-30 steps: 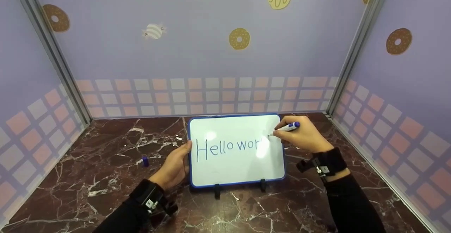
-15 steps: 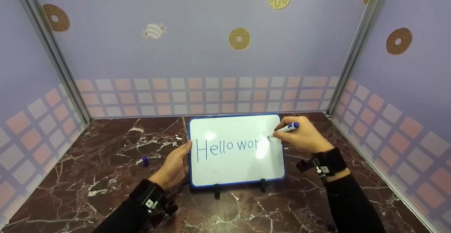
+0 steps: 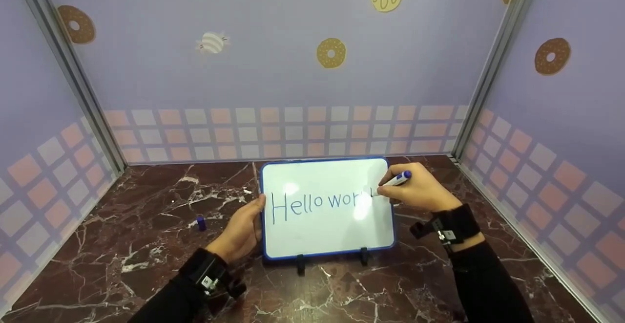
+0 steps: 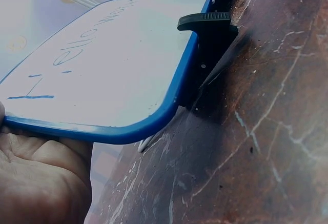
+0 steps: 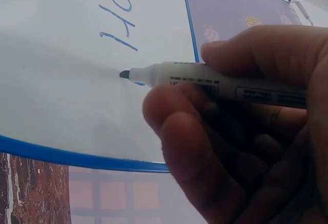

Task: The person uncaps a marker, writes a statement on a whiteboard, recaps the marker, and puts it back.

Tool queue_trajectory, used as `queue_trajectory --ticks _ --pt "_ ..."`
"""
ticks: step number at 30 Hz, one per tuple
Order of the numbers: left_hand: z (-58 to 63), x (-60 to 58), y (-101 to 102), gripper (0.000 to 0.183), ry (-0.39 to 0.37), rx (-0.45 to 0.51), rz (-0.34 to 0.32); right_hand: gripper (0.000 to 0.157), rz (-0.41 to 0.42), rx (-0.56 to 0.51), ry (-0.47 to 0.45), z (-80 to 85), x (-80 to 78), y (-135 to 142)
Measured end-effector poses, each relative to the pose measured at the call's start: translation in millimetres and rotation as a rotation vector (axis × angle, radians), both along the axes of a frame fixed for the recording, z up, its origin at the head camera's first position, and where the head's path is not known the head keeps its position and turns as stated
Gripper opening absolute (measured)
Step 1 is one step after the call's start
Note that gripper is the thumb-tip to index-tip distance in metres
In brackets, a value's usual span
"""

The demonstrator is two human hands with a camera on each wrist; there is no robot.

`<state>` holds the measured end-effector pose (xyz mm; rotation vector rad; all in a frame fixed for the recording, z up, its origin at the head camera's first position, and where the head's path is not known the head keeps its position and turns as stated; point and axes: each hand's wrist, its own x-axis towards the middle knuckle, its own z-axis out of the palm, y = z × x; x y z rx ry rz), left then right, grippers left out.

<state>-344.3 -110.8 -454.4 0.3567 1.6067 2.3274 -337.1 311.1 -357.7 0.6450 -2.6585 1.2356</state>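
A whiteboard with a blue frame leans back on two black stand feet; "Hello worl" is written across it in blue. My left hand grips its left edge, thumb at the front rim and the other fingers behind, mostly hidden. Between thumb and fingers, my right hand pinches a white marker with a blue end. In the right wrist view the dark marker tip is at the board surface, just beyond the "l", beside a short blue stroke. A blue marker cap lies left of my left hand.
The stand rests on a dark red marbled table. Behind it rises a lilac back wall with sweets and checks printed on it, and metal posts mark the corners. Side walls close in left and right.
The marker tip has shifted slightly down and right on the board along with my right hand. My left hand and the board stay in place.
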Motion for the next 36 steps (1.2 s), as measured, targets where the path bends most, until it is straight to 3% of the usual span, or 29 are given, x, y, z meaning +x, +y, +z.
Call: queue_trajectory --ticks 17,36 --pt "0.2 -0.1 -1.4 0.060 0.007 -0.013 -0.012 0.011 0.036 0.006 -0.104 -0.9 0.5 -1.1" --pt "0.5 0.5 -1.6 0.059 0.008 -0.007 -0.013 0.010 0.038 0.005 -0.077 -2.3 -0.6 -3.0"
